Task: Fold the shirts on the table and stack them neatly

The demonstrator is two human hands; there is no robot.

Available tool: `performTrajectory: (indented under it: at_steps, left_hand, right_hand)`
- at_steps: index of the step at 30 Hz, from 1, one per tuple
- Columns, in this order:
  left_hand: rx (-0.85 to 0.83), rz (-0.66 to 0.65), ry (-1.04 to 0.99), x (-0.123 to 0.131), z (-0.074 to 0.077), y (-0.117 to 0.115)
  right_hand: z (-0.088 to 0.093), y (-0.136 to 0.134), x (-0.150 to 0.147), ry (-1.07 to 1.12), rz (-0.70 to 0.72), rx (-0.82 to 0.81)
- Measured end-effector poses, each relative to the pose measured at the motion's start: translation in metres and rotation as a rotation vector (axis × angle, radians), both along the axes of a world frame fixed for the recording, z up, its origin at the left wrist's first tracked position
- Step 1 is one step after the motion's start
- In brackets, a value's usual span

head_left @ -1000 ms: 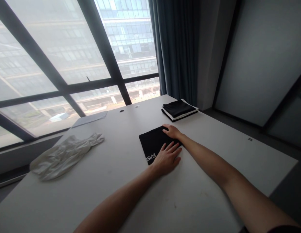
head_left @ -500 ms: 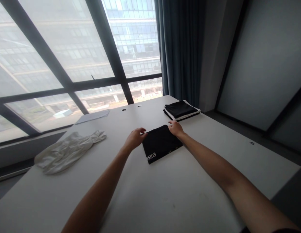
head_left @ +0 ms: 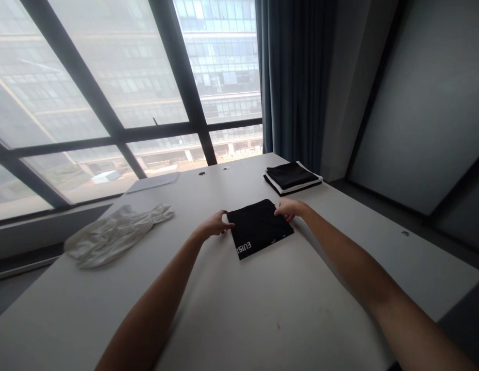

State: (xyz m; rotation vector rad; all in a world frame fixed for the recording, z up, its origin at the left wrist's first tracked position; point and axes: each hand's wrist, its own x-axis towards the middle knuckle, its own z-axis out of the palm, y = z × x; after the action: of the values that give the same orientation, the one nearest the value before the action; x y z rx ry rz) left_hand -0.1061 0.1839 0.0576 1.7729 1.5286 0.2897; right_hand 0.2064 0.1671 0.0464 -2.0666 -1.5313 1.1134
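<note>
A folded black garment (head_left: 258, 226) with white lettering along its near edge lies flat in the middle of the white table (head_left: 231, 309). My left hand (head_left: 214, 224) pinches its left edge, fingers closed on the cloth. At the far right corner of the same garment, my right hand (head_left: 290, 208) is closed on the fabric. Both forearms reach in from the bottom of the view.
A stack of folded black and white clothes (head_left: 292, 176) sits at the far right of the table. A crumpled white garment (head_left: 115, 234) lies at the left. A flat grey sheet (head_left: 154, 182) rests near the window. Dark curtain (head_left: 289, 77) hangs behind.
My left hand left the garment's near side, where it lay flat, and now grips the left edge. My right hand stayed at the far right corner and closed on it.
</note>
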Motion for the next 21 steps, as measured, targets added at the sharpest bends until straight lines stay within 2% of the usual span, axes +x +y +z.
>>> performTrajectory:
  at_steps: [6,12,18,21]
  left_hand:
    - [-0.096,-0.052,-0.212,0.002,-0.001,-0.005]
    - [-0.137,0.020,-0.366,0.007,-0.002,-0.013]
    - [-0.253,0.113,-0.583,0.004,0.001,-0.015]
    - [-0.255,0.113,-0.580,0.006,-0.001,-0.016]
  right_hand:
    - [0.004,-0.003,0.004,0.036,-0.027,-0.042]
    - [0.003,-0.007,0.000,0.074,-0.009,-0.058]
    - [0.004,-0.007,-0.005,0.116,0.040,-0.024]
    - [0.008,-0.009,-0.004,0.189,0.060,-0.025]
